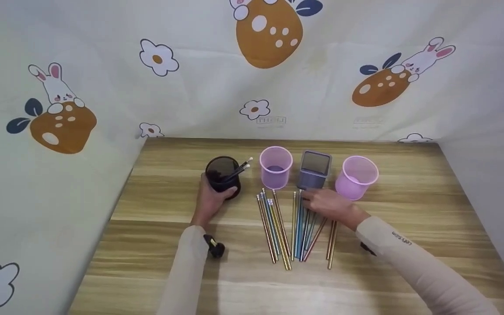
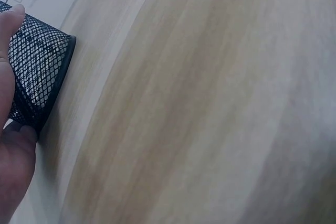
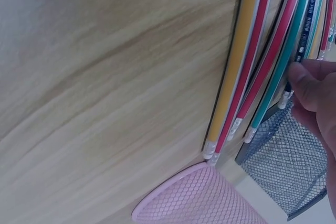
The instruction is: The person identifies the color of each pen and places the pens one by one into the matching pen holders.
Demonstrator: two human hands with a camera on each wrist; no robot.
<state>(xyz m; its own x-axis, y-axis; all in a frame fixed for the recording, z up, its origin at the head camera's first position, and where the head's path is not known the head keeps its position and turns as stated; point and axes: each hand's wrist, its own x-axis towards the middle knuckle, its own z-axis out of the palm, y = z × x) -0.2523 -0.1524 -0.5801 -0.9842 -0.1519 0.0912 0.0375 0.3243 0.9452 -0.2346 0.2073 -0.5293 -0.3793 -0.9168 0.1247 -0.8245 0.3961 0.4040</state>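
Black lettered pencil (image 3: 306,30) sits pinched near its white eraser end between the thumb and finger of a person's right hand (image 1: 328,203), its shaft running back toward the wearer among other pencils on a wood-grain tabletop (image 1: 155,249). Multicolored pencils (image 1: 300,227) fan out under and just left of that grip, gold, blue, teal and red among them, their eraser ends pointing away from the wearer. A second bundle (image 1: 279,236) lies farther left of the right hand, between the two hands, while a pair of loose pencils (image 1: 331,245) extends from beneath the right wrist.

At left, the left hand (image 1: 210,199) curls around a black round mesh cup (image 1: 217,166), thumb across its near side. Two dark pencils (image 1: 236,169) lean inside, eraser ends jutting past the rim toward the right. Just beyond the right hand's fingers stands a gray square mesh holder (image 1: 313,179); a pink mesh cup (image 1: 351,188) is near that hand's back, on its right, and another pink cup (image 1: 275,179) stands ahead of the left bundle, between the hands. Long pale sleeves (image 1: 186,267) cover both forearms, and a pale cloth (image 1: 204,100) printed with rabbits and flowers rises behind the containers.
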